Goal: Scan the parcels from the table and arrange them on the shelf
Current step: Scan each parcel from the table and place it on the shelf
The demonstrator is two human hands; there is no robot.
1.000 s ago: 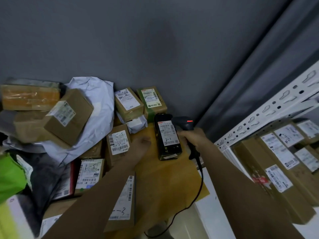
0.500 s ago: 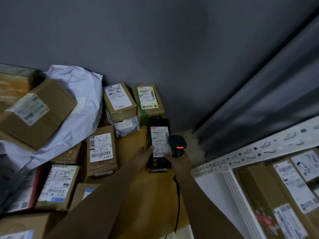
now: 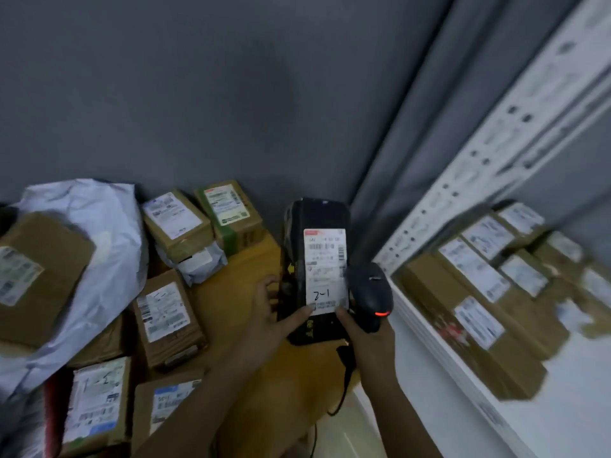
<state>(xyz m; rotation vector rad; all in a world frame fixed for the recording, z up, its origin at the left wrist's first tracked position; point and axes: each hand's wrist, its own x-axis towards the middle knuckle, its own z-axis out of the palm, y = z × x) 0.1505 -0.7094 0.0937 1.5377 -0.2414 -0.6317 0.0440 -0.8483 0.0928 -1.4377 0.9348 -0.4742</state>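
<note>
A long black parcel point(image 3: 299, 233) with a white label marked "2-1" is lifted off the wooden table point(image 3: 238, 289), its far end tilted up. My left hand point(image 3: 276, 317) grips its near left side, thumb on the label's lower edge. My right hand point(image 3: 365, 335) holds a black barcode scanner point(image 3: 372, 294) with a red light, and its thumb touches the parcel's near right corner. Several brown cardboard parcels point(image 3: 165, 314) with labels lie on the table to the left.
A white metal shelf point(image 3: 439, 223) stands on the right, with several labelled brown boxes point(image 3: 463, 312) on its board. A big white plastic mailer point(image 3: 99, 246) and a cardboard box point(image 3: 39, 272) pile up at far left. The scanner's cable point(image 3: 344, 391) hangs below. A grey wall is behind.
The black parcel has come up off the table and nearer to me, held by both hands. The view has swung right, showing more of the shelf.
</note>
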